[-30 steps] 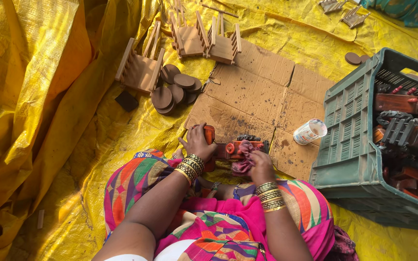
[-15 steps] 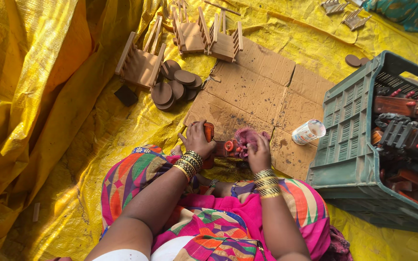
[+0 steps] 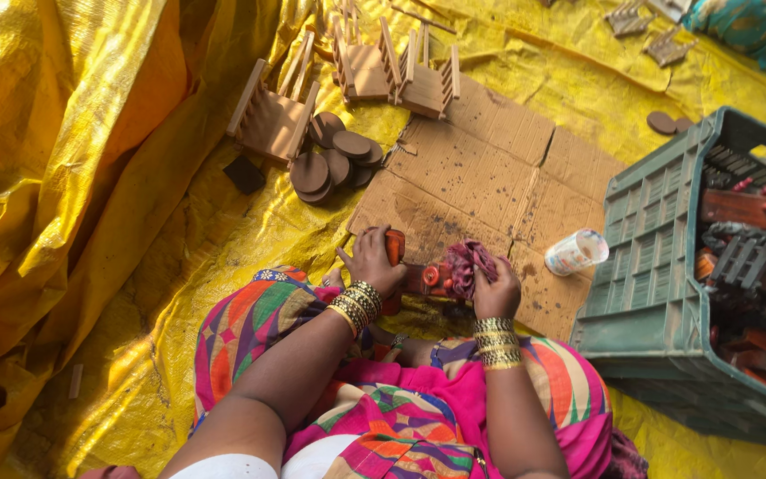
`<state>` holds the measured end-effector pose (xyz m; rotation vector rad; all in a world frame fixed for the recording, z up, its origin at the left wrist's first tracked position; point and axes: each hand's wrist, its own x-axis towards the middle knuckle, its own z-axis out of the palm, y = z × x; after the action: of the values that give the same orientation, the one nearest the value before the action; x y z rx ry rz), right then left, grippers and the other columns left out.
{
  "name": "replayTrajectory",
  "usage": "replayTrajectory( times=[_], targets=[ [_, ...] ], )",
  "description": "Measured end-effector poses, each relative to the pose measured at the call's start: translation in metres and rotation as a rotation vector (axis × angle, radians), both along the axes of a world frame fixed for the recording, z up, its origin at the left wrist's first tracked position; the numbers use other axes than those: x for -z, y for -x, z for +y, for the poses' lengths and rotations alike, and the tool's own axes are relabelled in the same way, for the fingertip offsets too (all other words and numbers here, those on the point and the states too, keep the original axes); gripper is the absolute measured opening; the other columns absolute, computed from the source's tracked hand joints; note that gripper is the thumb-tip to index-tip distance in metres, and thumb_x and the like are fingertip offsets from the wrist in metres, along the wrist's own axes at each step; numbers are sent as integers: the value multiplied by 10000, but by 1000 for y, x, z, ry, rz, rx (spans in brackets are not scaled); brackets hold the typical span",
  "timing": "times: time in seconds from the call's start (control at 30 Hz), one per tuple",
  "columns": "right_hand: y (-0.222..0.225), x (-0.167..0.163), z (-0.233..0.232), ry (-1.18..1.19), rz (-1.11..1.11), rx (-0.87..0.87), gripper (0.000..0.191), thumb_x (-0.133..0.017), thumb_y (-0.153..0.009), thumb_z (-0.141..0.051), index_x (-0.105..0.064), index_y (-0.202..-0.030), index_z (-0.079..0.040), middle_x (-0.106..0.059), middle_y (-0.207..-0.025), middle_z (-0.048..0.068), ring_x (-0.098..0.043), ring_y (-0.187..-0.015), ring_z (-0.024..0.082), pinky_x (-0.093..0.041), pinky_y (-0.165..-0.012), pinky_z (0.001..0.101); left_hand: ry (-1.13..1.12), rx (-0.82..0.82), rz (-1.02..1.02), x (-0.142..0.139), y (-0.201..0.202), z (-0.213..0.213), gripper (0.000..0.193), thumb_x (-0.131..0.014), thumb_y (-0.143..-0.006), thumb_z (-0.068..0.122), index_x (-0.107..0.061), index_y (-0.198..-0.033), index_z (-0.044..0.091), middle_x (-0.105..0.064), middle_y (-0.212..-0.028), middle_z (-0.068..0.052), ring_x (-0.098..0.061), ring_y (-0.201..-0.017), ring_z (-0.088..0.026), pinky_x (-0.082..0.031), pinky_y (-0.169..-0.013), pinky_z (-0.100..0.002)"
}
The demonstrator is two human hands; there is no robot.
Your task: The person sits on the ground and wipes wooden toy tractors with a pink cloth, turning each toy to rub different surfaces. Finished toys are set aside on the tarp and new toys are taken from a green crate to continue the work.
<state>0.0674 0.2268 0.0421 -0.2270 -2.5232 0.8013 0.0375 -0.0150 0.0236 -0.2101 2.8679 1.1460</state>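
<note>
My left hand (image 3: 372,260) grips a small red-brown wooden toy (image 3: 417,277) low over a flattened cardboard sheet (image 3: 480,177). A dark red cloth (image 3: 465,263) is bunched in my right hand (image 3: 495,291) and pressed against the toy's right end. Both wrists carry gold bangles. My lap, in bright multicoloured fabric, lies just below the hands. The toy's far side is hidden by the cloth and my fingers.
A green plastic crate (image 3: 658,257) of dark and red wooden pieces stands at the right. A small white cup (image 3: 575,251) lies beside it. Unpainted wooden frames (image 3: 272,115) and round wooden discs (image 3: 334,155) sit on the yellow tarp (image 3: 73,177) beyond the cardboard.
My right hand has brought the cloth up over the toy's right end, covering more of it. The left hand keeps its hold in about the same place.
</note>
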Motion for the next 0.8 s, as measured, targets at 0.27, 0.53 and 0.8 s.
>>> replayTrajectory(
  times=[0.27,0.53,0.8],
  targets=[
    [0,-20,25,443,318,-5,228,-776,-968,-154,-720,-1163,-50,-751,-1097,154,-718,-978,249,-561,-891,360,-29,-16,69,6,0,10,921,-780,-670,323,-384,-1495,220,-408,-1513,-109,-234,-1509,-342,-32,-1178,-726],
    [-17,40,26,-416,1,3,487,-646,-929,-119,-575,-1354,107,-620,-1260,290,-599,-1120,439,-466,-942,505,-28,-22,91,15,3,8,918,-780,-665,312,-389,-1488,199,-413,-1507,-109,-243,-1506,-334,-36,-1169,-734],
    [-34,42,39,-348,-246,11,352,-627,-877,-82,-651,-1225,-36,-631,-1187,218,-596,-1107,426,-484,-970,499,-3,-21,128,23,6,9,933,-793,-646,329,-404,-1486,218,-423,-1511,-104,-297,-1477,-327,-45,-1147,-756]
  ],
)
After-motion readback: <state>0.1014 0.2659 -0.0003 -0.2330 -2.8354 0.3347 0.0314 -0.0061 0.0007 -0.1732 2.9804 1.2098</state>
